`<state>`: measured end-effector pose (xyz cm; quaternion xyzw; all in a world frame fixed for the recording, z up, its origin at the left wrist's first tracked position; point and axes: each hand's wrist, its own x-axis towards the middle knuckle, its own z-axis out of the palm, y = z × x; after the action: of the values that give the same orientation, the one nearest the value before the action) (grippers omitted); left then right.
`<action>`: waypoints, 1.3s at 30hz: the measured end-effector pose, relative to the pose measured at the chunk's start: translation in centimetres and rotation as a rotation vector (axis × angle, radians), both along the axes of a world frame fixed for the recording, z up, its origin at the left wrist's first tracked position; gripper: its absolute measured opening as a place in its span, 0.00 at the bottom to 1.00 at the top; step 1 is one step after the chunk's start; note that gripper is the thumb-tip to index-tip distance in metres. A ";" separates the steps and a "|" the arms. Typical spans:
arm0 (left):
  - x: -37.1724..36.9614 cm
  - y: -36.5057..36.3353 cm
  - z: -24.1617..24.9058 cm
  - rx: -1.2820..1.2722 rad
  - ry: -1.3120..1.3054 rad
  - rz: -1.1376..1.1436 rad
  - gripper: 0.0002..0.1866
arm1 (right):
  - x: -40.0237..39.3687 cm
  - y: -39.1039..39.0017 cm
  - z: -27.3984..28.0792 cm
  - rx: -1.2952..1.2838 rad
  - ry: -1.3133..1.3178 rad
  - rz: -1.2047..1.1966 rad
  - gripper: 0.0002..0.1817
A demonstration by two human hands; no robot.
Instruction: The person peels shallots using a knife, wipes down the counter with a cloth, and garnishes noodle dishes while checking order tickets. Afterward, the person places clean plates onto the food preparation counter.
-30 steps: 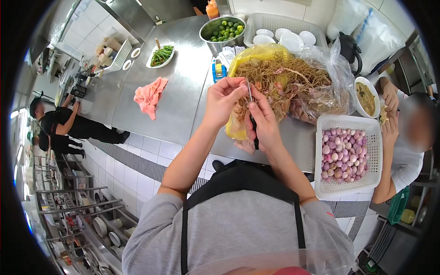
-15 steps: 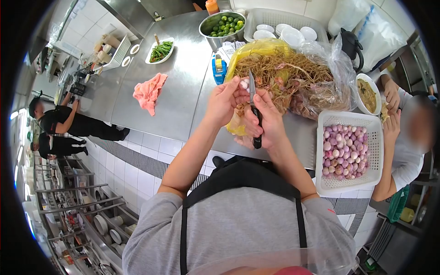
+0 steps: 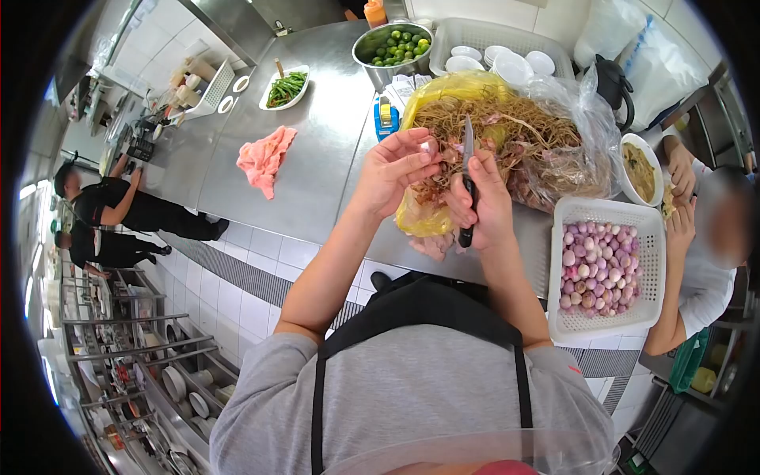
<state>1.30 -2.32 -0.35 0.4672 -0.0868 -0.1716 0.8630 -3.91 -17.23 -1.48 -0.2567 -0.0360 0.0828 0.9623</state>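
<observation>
My left hand (image 3: 398,172) pinches a small pale shallot (image 3: 430,147) between thumb and fingers. In my right hand (image 3: 484,194) is a small knife (image 3: 469,176) with a black handle, its blade pointing up and away from me. The blade stands a little apart from the shallot. Behind both hands lies an open yellow plastic bag (image 3: 431,91) heaped with dry brown roots and stalks (image 3: 522,119). A white perforated basket (image 3: 649,305) full of peeled purple shallots (image 3: 598,269) stands to the right of my right hand.
A pink cloth (image 3: 267,161), a dish of green chillies (image 3: 286,89) and a blue tape dispenser (image 3: 386,119) are on the steel table (image 3: 317,186). A steel pot of limes (image 3: 393,51) stands behind. At the right, a person's hands (image 3: 681,198) work beside a white bowl (image 3: 640,170).
My hands have moved apart, and the knife blade has come away from the shallot to the right. The view has shifted slightly.
</observation>
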 end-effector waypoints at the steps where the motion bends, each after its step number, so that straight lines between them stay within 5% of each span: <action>1: 0.1 0.2 0.0 0.000 -0.001 0.002 0.15 | 0.2 -0.1 -0.1 0.000 -0.001 0.002 0.09; 4: 0.2 0.3 0.2 0.151 -0.133 0.068 0.15 | 0.2 0.0 -0.6 -0.728 0.014 -0.098 0.20; 8: -0.1 -0.3 0.7 0.093 -0.124 0.115 0.15 | -0.4 0.5 -0.1 -0.683 -0.083 -0.096 0.27; 19: -0.1 -0.3 0.7 0.216 -0.284 0.124 0.15 | -0.8 0.5 0.4 -0.676 -0.172 -0.084 0.22; 27: 0.0 0.4 1.3 -0.041 -0.007 -0.051 0.15 | -0.5 0.1 0.2 -0.487 -0.058 -0.049 0.22; 30: 0.1 0.7 1.7 -0.087 0.029 -0.085 0.15 | -0.3 -0.5 -0.1 -0.518 -0.022 -0.092 0.22; 32: 0.1 0.6 1.3 -0.087 0.018 -0.049 0.15 | -0.2 -0.7 -0.2 -0.764 -0.083 -0.104 0.22; 39: -0.2 -0.1 1.4 0.094 -0.074 0.050 0.15 | -0.6 -0.1 0.0 -0.762 -0.150 -0.050 0.24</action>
<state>1.06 -2.37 1.02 0.5152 -0.0988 -0.1367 0.8403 -4.50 -17.35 -1.45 -0.6018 -0.0669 0.0477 0.7944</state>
